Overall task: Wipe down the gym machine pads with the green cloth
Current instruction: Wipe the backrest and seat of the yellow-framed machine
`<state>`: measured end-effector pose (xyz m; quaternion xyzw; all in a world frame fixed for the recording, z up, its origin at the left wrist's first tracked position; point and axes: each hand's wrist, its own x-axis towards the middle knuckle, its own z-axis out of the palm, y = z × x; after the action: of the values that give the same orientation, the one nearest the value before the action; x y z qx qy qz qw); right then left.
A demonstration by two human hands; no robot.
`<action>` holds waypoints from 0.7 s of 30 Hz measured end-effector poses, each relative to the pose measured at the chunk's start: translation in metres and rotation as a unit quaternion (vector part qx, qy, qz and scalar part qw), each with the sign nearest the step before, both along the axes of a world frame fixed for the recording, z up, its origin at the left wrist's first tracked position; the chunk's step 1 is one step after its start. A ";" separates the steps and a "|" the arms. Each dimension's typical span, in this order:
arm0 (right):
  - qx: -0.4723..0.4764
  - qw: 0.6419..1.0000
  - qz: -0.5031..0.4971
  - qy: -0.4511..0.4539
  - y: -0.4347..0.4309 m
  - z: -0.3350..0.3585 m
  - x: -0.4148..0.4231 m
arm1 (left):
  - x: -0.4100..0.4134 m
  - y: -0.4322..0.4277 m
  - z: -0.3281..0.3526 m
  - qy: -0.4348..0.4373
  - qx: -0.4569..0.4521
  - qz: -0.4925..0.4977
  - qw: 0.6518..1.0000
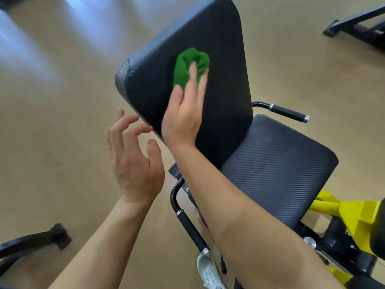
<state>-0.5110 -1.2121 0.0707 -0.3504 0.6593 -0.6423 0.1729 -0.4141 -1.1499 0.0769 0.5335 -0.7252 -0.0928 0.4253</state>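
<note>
The right hand lies flat, fingers straight, pressing the bunched green cloth against the back pad, the cloth under and just beyond its fingertips. The left hand hovers beside the right wrist, fingers loosely spread, holding nothing. Only flat pressure pins the cloth, so easing off on the tilted pad could let it slip free and drop; bunched this tightly, it may also miss strips

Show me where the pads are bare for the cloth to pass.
Bare: the back pad above and right of the green cloth, and most of the seat pad. Crowded: its lower left, by the right hand and left hand.
</note>
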 end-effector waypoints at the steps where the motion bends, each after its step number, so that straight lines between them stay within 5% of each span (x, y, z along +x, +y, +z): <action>1: -0.010 0.998 0.035 0.052 0.006 -0.005 0.008 | 0.002 0.001 -0.001 0.020 0.003 0.016 1.000; 4: 0.009 0.987 0.087 0.135 0.027 -0.055 0.010 | 0.011 0.010 -0.020 0.051 0.022 0.046 0.997; 7: 0.057 0.990 0.054 0.120 0.050 -0.115 0.004 | 0.021 0.027 -0.055 0.051 0.071 0.056 0.995; 14: 0.291 0.948 -0.067 -0.110 0.109 -0.211 0.000 | 0.024 0.062 -0.106 0.056 0.146 0.054 0.986; 19: 0.365 0.890 -0.129 -0.243 0.091 -0.183 0.003 | 0.024 0.064 -0.104 0.085 0.166 0.059 0.981; 21: 0.350 0.896 -0.134 -0.238 0.077 -0.156 0.008 | 0.024 0.061 -0.096 0.102 0.167 0.069 0.978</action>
<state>-0.5028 -1.1356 -0.0854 -0.0124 0.8214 -0.4512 0.3487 -0.3903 -1.0890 -0.0195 0.6334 -0.6138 -0.2369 0.4074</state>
